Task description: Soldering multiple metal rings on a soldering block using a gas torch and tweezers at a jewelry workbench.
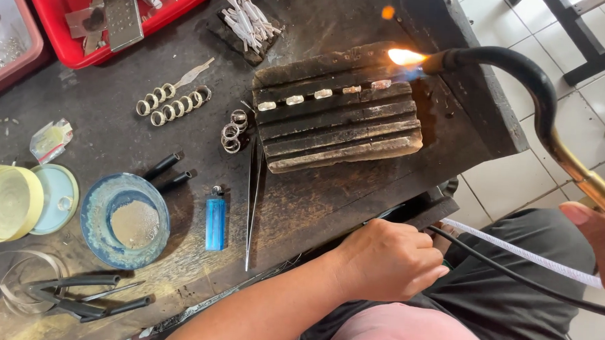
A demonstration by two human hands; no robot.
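Observation:
My right hand (602,237) grips the brass handle of a curved black torch (524,67) at the right edge. Its flame (406,57) plays on the right end of a row of several small metal pieces (323,94) lying in a groove of a charred wooden block (338,134). My left hand (387,259) rests as a closed fist at the bench's front edge, beside a black hose (515,274) and a white hose (516,251). It holds nothing that I can see.
Long tweezers (252,202), a blue lighter (215,224), a blue dish of powder (125,220), yellow and pale lids (9,201), pliers (79,293), metal rings (173,103) and red trays (112,12) lie on the dark bench. Tiled floor is at right.

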